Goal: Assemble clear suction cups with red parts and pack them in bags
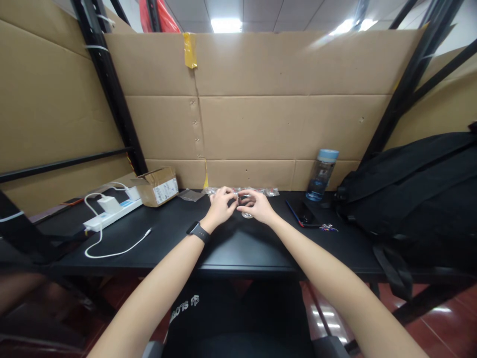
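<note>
Above the middle of the black table (pixel 238 248), my left hand (pixel 222 206) and my right hand (pixel 259 206) meet with their fingertips nearly touching. The fingers of both are bent in a pinch around something small (pixel 237 199), too tiny and too covered to name. Below my right fingers, a small round pale thing (pixel 247 215) shows at the table surface. Just behind the hands lies a row of small clear plastic bags (pixel 270 192), their contents unclear. A dark watch (pixel 198 231) circles my left wrist.
On the left stand an open cardboard box (pixel 158 188) and a white power strip (pixel 115 214) with a white cable (pixel 128 252). A flat clear bag (pixel 191 195) lies beside the box. To the right are a phone (pixel 303 213), a water bottle (pixel 321 176) and a black backpack (pixel 413 199).
</note>
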Motion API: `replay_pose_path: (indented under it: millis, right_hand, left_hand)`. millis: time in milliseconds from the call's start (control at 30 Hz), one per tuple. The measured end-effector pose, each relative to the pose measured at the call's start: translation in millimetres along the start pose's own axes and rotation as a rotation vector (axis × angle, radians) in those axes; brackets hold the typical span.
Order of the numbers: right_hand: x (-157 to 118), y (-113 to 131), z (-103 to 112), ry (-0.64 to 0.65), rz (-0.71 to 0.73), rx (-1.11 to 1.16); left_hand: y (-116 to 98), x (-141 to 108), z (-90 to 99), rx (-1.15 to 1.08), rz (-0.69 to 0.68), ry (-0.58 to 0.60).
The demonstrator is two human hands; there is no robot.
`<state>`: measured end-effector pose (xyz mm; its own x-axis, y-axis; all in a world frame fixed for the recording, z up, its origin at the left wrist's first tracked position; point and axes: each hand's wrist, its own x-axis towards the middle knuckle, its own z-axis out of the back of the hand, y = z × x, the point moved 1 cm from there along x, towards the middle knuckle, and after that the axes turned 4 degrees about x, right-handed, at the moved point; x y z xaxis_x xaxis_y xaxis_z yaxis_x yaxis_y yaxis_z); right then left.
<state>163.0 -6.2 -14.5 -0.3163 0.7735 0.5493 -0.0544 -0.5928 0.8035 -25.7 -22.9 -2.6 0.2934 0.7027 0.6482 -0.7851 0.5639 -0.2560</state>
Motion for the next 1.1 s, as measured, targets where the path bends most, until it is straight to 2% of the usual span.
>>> replay_pose_path:
  millis: [267, 433, 700, 933, 1100]
  right_hand:
    - [1.2, 2.3, -0.1, -0.005, 0.001, -0.016]
    - [0.5, 2.1, 0.1, -0.007, -0.012, 0.003]
    - [-0.3, 1.0, -2.3, 0.002, -0.023, 0.091]
    - [-0.9, -1.3, -0.4, -0.027, -0.119, 0.058]
    - [-0.1, 0.7, -3.6, -0.022, -0.246, 0.208]
  left_hand:
    - [0.0, 1.0, 2.6, -0.035, 0.017, -0.040]
    - [-0.5, 2.4, 3.7, -0.049, 0.044, -0.002]
    - [-0.1, 2.5, 2.1, -0.039, -0.011, -0.026]
    - [-0.6, 0.0, -0.4, 0.045, -0.102, -0.101]
    - [-2.4, 0.0, 0.6, 0.088, -0.100, -0.098]
